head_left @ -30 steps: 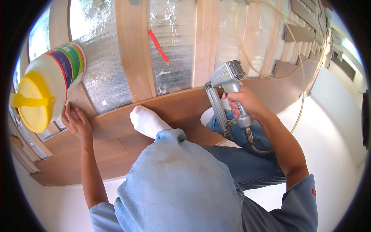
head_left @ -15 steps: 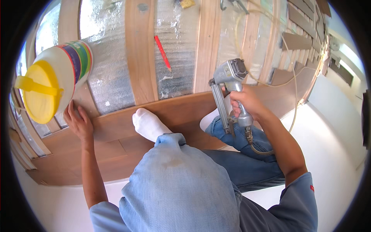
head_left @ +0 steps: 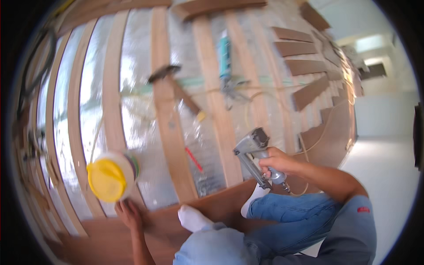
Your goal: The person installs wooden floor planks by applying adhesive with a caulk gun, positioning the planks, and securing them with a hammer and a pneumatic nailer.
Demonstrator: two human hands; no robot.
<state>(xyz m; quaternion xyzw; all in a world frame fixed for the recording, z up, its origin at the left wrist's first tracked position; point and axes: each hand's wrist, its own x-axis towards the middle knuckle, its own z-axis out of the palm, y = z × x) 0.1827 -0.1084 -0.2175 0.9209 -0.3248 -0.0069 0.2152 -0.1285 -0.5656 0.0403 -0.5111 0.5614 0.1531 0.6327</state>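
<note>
My right hand (head_left: 277,161) is wrapped round the grip of a grey pneumatic nail gun (head_left: 251,143), held above the floor near my right foot, its nose angled down toward me. My left hand (head_left: 129,214) rests with fingers extended at the far edge of the brown wood planks (head_left: 176,207), holding nothing. Just beyond its fingertips stands a white plastic bottle (head_left: 128,172) with a yellow lid (head_left: 106,180) and a coloured band. A red pencil (head_left: 194,159) lies on the silvery sheet between two battens.
Pale wood battens (head_left: 174,141) run across silver foil sheeting (head_left: 145,165). A hammer (head_left: 183,96) and a caulking gun with a teal tube (head_left: 225,59) lie farther off. Loose brown boards (head_left: 304,67) are spread at the far right. An air hose (head_left: 304,187) trails from the nail gun.
The view has tilted up and away, bringing the hammer, caulking gun and far boards into sight. My right hand still grips the nail gun; my left stays by the plank edge.
</note>
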